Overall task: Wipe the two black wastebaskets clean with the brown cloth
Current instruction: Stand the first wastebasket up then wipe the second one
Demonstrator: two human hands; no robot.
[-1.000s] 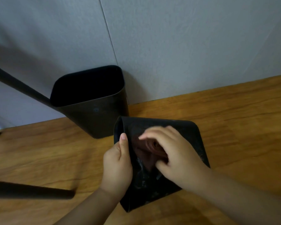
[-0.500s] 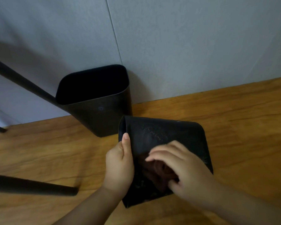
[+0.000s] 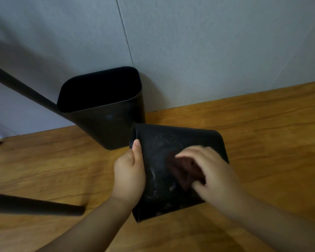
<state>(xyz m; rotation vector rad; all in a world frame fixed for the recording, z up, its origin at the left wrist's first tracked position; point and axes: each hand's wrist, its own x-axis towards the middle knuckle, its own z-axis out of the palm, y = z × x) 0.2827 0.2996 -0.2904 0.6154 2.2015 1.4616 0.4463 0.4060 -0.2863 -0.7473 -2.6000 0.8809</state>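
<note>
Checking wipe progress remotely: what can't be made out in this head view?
- Brown cloth: blurred, mostly under the right hand.
- Tilted wastebasket: far faces and opening face away; left hand covers one edge.
- Upright wastebasket: inside too dark.
- Black poles: cut off by the left edge.

Views: one — head-worn, wide-angle. Position: above and just behind the person's forearms, close in. Facing: forward and steeply down, onto the wooden floor (image 3: 244, 124) where it meets the grey wall (image 3: 189, 42). Framing: left hand (image 3: 129, 173) and right hand (image 3: 213, 171) low and central, near the lens; upright wastebasket (image 3: 107, 110) beyond them at the wall. Straight edges bow toward the frame's borders — lens distortion. Shared coverage: not applicable, single view.
</note>
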